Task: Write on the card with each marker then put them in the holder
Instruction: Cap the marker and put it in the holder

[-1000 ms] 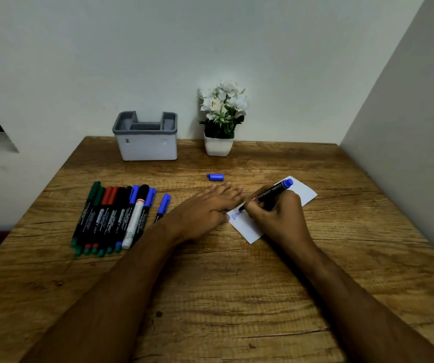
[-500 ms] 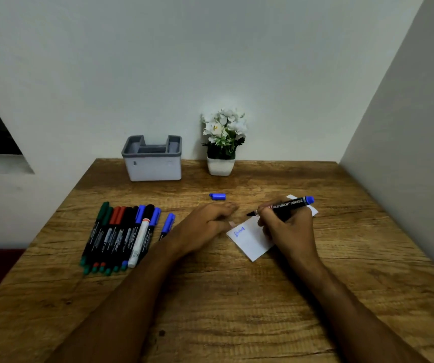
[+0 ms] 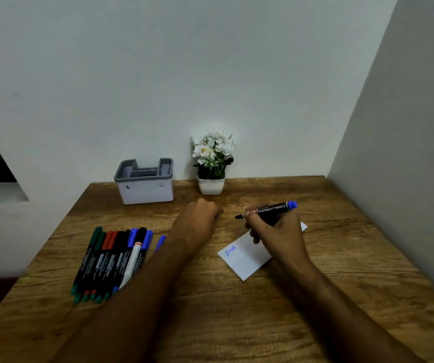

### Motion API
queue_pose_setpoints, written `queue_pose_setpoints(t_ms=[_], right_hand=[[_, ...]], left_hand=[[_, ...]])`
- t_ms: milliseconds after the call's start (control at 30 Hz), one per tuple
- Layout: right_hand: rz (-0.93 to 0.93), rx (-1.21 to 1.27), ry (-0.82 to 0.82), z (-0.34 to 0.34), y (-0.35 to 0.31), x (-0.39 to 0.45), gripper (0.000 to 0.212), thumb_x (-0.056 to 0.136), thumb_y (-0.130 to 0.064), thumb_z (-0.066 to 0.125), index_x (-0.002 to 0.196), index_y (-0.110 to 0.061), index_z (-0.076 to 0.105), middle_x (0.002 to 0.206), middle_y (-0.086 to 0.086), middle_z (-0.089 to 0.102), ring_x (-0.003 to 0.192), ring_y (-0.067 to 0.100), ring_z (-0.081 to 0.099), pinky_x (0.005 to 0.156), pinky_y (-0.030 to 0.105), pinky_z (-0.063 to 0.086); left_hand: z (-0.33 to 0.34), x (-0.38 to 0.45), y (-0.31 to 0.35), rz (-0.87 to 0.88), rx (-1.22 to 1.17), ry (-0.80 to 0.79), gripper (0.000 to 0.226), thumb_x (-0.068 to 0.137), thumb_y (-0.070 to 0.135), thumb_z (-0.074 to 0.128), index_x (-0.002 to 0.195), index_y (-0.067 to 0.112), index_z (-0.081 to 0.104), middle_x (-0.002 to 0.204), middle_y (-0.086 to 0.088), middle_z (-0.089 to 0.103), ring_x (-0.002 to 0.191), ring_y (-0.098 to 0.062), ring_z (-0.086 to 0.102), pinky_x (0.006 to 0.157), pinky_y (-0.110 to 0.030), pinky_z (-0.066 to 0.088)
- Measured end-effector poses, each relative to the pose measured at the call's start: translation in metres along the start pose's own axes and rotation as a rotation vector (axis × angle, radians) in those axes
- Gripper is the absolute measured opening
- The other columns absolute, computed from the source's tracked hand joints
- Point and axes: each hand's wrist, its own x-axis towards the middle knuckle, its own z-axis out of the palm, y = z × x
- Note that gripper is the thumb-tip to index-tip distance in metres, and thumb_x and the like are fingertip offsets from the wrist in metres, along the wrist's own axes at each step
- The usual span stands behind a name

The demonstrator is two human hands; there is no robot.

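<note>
My right hand holds an uncapped blue permanent marker level above the table, tip pointing left, lifted off the white card. The card lies flat and bears a short blue word near its left corner. My left hand is curled over the small blue cap, of which only a sliver shows at the fingertips. A row of several capped markers in green, red, black and blue lies at the left. The grey-rimmed white holder stands at the back.
A white pot of white flowers stands right of the holder against the back wall. One more blue marker pokes out beside my left forearm. A grey side wall bounds the wooden table on the right.
My right hand has lifted the marker off the card after writing. My left hand left the card's edge and went forward onto the blue cap. The view has tilted upward.
</note>
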Motion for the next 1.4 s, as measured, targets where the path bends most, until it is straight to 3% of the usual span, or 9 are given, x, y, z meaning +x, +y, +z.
queue_pose_setpoints(t_ms=[100, 200, 300, 400, 533, 867, 1100, 1233, 1400], right_hand=[[0.003, 0.0, 0.005, 0.0, 0.0, 0.005, 0.009, 0.093, -0.004, 0.072, 0.086, -0.008, 0.077, 0.073, 0.016, 0.074, 0.056, 0.015, 0.066, 0.05, 0.024, 0.054], [0.004, 0.032, 0.001, 0.003, 0.004, 0.003, 0.007, 0.091, -0.005, 0.074, 0.091, -0.01, 0.079, 0.076, 0.011, 0.075, 0.063, 0.018, 0.069, 0.053, 0.027, 0.055], [-0.054, 0.036, -0.013, 0.006, 0.006, -0.003, 0.011, 0.093, -0.004, 0.073, 0.095, -0.012, 0.08, 0.077, 0.005, 0.076, 0.068, 0.025, 0.071, 0.058, 0.031, 0.059], [-0.083, 0.083, -0.021, 0.009, 0.006, -0.008, 0.016, 0.096, -0.004, 0.068, 0.097, -0.013, 0.081, 0.081, 0.006, 0.077, 0.073, 0.029, 0.072, 0.066, 0.039, 0.061], [-0.092, 0.097, -0.013, 0.01, 0.007, -0.008, 0.012, 0.095, -0.003, 0.069, 0.097, -0.009, 0.078, 0.083, 0.009, 0.077, 0.074, 0.028, 0.073, 0.067, 0.037, 0.063], [-0.089, 0.091, -0.03, 0.01, 0.016, -0.009, 0.005, 0.093, -0.004, 0.073, 0.095, -0.007, 0.069, 0.086, 0.007, 0.076, 0.075, 0.026, 0.075, 0.07, 0.039, 0.063], [-0.173, 0.06, 0.044, 0.01, 0.023, 0.0, 0.017, 0.087, -0.002, 0.08, 0.077, -0.006, 0.067, 0.076, 0.007, 0.073, 0.071, 0.016, 0.071, 0.066, 0.023, 0.055], [-0.189, 0.089, 0.061, 0.013, 0.025, 0.003, 0.018, 0.089, -0.004, 0.079, 0.078, 0.0, 0.065, 0.075, 0.017, 0.071, 0.069, 0.032, 0.07, 0.06, 0.033, 0.056], [-0.141, 0.208, 0.084, 0.018, 0.023, 0.009, 0.024, 0.093, 0.0, 0.072, 0.077, 0.009, 0.057, 0.066, 0.027, 0.063, 0.051, 0.023, 0.059, 0.049, 0.03, 0.048]], left_hand=[[0.001, 0.001, 0.004, -0.022, 0.053, 0.019, 0.03, 0.092, 0.005, 0.051, 0.111, 0.021, 0.069, 0.104, -0.007, 0.069, 0.096, -0.026, 0.065, 0.078, -0.039, 0.057], [0.005, 0.002, 0.002, -0.135, -0.113, 0.156, 0.026, 0.089, 0.013, 0.063, 0.111, 0.022, 0.074, 0.105, -0.002, 0.072, 0.095, -0.018, 0.067, 0.081, -0.034, 0.058], [-0.001, 0.002, 0.004, -0.377, -0.644, 0.289, 0.016, 0.083, 0.012, 0.074, 0.098, 0.015, 0.078, 0.097, -0.002, 0.075, 0.086, -0.012, 0.07, 0.079, -0.029, 0.06], [-0.015, -0.003, 0.013, -0.699, -1.472, 0.187, 0.009, 0.083, -0.005, 0.07, 0.092, -0.005, 0.073, 0.096, -0.019, 0.073, 0.085, -0.026, 0.073, 0.069, -0.031, 0.062], [-0.017, -0.009, 0.016, -0.86, -1.867, 0.085, 0.017, 0.085, -0.012, 0.063, 0.102, -0.013, 0.064, 0.103, -0.023, 0.071, 0.088, -0.03, 0.073, 0.065, -0.031, 0.063], [-0.014, -0.015, 0.029, -0.825, -1.952, -0.04, 0.011, 0.087, -0.014, 0.057, 0.093, -0.01, 0.066, 0.102, -0.024, 0.07, 0.086, -0.031, 0.073, 0.067, -0.03, 0.063], [-0.014, -0.015, 0.031, -0.835, -1.956, 0.012, 0.022, 0.084, -0.022, 0.051, 0.101, -0.012, 0.062, 0.111, -0.024, 0.067, 0.097, -0.035, 0.071, 0.07, -0.033, 0.063], [-0.017, -0.011, 0.036, -0.828, -1.98, 0.064, 0.027, 0.084, -0.023, 0.048, 0.107, -0.014, 0.061, 0.103, -0.018, 0.066, 0.101, -0.034, 0.069, 0.066, -0.03, 0.063], [-0.02, -0.006, 0.039, -0.849, -1.996, 0.153, 0.027, 0.084, -0.022, 0.052, 0.106, -0.012, 0.062, 0.097, -0.015, 0.067, 0.091, -0.028, 0.071, 0.059, -0.027, 0.061]])
